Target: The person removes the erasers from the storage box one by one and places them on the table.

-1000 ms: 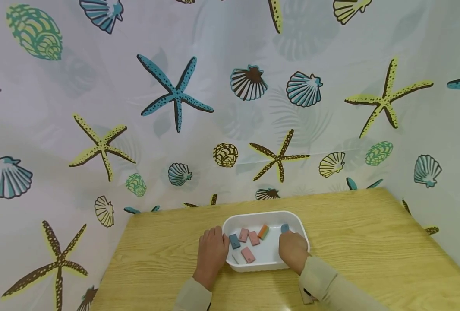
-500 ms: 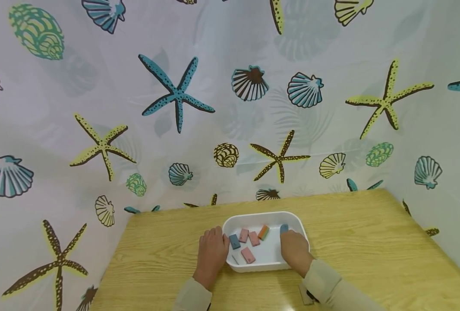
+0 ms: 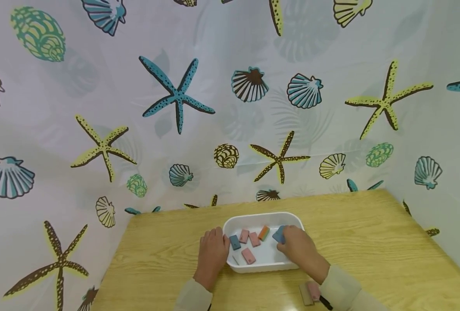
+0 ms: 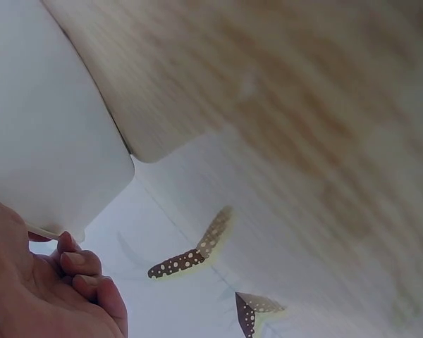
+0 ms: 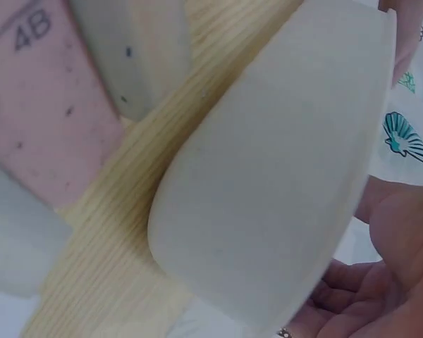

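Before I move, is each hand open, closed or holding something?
Left hand: holding the tray by its left rim.
Right hand: holding a blue block.

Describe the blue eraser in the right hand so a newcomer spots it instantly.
On the wooden table stands a white tray of erasers. Toward the tray's right end, the right hand holds a blue eraser. It alone is held, unlike the darker eraser near the left end.

Soft, even light, gentle shadow along the white tray (image 5: 268, 155), tabletop (image 4: 289, 91) blurred in left wrist view.
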A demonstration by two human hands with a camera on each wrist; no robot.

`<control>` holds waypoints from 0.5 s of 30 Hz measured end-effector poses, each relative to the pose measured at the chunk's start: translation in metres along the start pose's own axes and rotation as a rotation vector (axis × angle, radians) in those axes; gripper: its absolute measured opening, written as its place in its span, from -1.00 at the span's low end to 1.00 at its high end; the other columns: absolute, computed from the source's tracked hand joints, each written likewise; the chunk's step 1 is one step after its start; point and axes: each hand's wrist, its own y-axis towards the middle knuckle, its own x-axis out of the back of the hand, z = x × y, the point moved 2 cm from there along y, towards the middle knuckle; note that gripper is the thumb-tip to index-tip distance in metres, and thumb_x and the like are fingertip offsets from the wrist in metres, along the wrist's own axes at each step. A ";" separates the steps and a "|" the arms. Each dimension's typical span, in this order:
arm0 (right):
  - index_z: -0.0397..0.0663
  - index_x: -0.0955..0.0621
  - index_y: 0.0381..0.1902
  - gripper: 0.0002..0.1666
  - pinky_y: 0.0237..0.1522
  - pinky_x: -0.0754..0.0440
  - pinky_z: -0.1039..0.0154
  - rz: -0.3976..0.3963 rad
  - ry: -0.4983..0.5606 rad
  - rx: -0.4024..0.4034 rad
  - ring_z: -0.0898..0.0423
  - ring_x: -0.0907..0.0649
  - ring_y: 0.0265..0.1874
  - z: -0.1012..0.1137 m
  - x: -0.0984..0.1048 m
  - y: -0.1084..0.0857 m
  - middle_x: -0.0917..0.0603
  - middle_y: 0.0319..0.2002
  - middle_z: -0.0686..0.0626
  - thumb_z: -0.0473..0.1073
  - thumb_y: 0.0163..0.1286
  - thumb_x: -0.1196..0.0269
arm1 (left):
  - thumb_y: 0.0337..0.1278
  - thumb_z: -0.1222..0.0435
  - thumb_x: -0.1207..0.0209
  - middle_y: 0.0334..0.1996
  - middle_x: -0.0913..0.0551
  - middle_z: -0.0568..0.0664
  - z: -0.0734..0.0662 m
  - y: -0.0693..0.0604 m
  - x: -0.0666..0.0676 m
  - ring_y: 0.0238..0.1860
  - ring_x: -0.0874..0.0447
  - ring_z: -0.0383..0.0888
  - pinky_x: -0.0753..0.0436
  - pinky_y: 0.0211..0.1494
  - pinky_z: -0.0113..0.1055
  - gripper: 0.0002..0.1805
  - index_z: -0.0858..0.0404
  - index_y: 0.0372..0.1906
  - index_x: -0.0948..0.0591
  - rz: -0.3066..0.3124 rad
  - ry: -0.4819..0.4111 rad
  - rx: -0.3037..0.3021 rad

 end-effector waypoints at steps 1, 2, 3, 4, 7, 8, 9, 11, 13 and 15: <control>-0.11 -0.45 -0.59 -0.73 -0.57 -0.33 0.25 -0.009 0.004 0.007 0.16 -0.35 -0.62 0.000 0.002 -0.001 -0.37 -0.60 0.04 -0.20 -0.02 -0.37 | 0.27 0.17 0.02 -0.43 -0.44 -0.04 0.000 -0.001 0.000 -0.38 -0.31 -0.10 -0.30 -0.30 -0.23 -0.79 0.26 -0.23 -0.46 0.001 0.000 0.001; -0.14 -0.47 -0.56 -0.74 -0.55 -0.37 0.24 -0.026 0.010 0.018 0.16 -0.37 -0.61 0.000 0.005 -0.003 -0.40 -0.58 0.03 -0.20 -0.02 -0.37 | 0.27 0.17 0.02 -0.43 -0.44 -0.04 0.000 -0.002 0.000 -0.38 -0.31 -0.10 -0.30 -0.30 -0.23 -0.79 0.25 -0.23 -0.46 0.001 -0.001 0.000; -0.16 -0.50 -0.51 -0.75 -0.53 -0.41 0.23 -0.043 0.020 0.026 0.16 -0.40 -0.59 0.000 0.008 -0.004 -0.43 -0.55 0.02 -0.19 -0.02 -0.38 | 0.27 0.17 0.02 -0.44 -0.43 -0.04 0.000 -0.002 0.000 -0.39 -0.30 -0.10 -0.29 -0.30 -0.24 -0.79 0.25 -0.24 -0.45 0.000 0.000 0.000; -0.18 -0.52 -0.47 -0.75 -0.51 -0.43 0.23 -0.057 0.028 0.035 0.17 -0.42 -0.59 0.000 0.010 -0.005 -0.46 -0.53 0.02 -0.19 -0.02 -0.38 | 0.27 0.17 0.02 -0.43 -0.43 -0.04 0.000 -0.002 -0.001 -0.39 -0.30 -0.10 -0.29 -0.30 -0.24 -0.80 0.25 -0.24 -0.45 -0.004 0.003 -0.002; -0.17 -0.55 -0.40 -0.74 -0.47 -0.47 0.26 -0.096 0.044 0.060 0.20 -0.47 -0.54 -0.001 0.015 -0.007 -0.53 -0.47 0.02 -0.17 0.00 -0.37 | 0.27 0.18 0.01 -0.44 -0.42 -0.04 0.000 -0.002 0.000 -0.39 -0.29 -0.11 -0.28 -0.31 -0.25 -0.80 0.25 -0.25 -0.44 -0.014 0.003 -0.008; -0.16 -0.55 -0.38 -0.73 -0.46 -0.48 0.27 -0.102 0.052 0.062 0.21 -0.48 -0.52 -0.001 0.017 -0.009 -0.54 -0.46 0.03 -0.16 0.00 -0.37 | 0.27 0.18 0.01 -0.44 -0.42 -0.04 0.000 -0.002 0.000 -0.39 -0.29 -0.11 -0.28 -0.31 -0.25 -0.80 0.25 -0.25 -0.44 -0.016 0.004 -0.010; -0.16 -0.56 -0.36 -0.73 -0.46 -0.48 0.28 -0.103 0.064 0.060 0.21 -0.48 -0.51 -0.001 0.019 -0.010 -0.54 -0.45 0.04 -0.15 0.01 -0.36 | 0.27 0.17 0.01 -0.45 -0.42 -0.04 0.000 -0.002 -0.001 -0.39 -0.29 -0.11 -0.28 -0.31 -0.24 -0.80 0.25 -0.25 -0.44 -0.017 0.005 -0.010; -0.15 -0.56 -0.33 -0.72 -0.45 -0.48 0.30 -0.097 0.110 0.044 0.21 -0.49 -0.49 0.000 0.022 -0.015 -0.53 -0.46 0.06 -0.14 0.02 -0.36 | 0.26 0.18 0.01 -0.45 -0.42 -0.04 0.000 -0.002 -0.001 -0.39 -0.30 -0.10 -0.28 -0.32 -0.25 -0.80 0.26 -0.25 -0.45 -0.018 0.007 -0.009; -0.15 -0.56 -0.32 -0.72 -0.44 -0.47 0.31 -0.083 0.170 0.022 0.20 -0.50 -0.49 0.002 0.026 -0.023 -0.52 -0.47 0.08 -0.16 0.03 -0.36 | 0.26 0.18 0.01 -0.46 -0.42 -0.04 0.001 -0.002 -0.001 -0.40 -0.30 -0.10 -0.28 -0.32 -0.25 -0.80 0.26 -0.26 -0.45 -0.020 0.012 -0.011; -0.14 -0.56 -0.32 -0.73 -0.45 -0.47 0.33 -0.067 0.223 -0.003 0.18 -0.49 -0.50 0.004 0.030 -0.031 -0.51 -0.50 0.10 -0.17 0.04 -0.36 | 0.26 0.18 0.00 -0.46 -0.43 -0.04 0.001 -0.001 -0.001 -0.40 -0.31 -0.10 -0.29 -0.32 -0.25 -0.80 0.26 -0.26 -0.45 -0.027 0.013 -0.014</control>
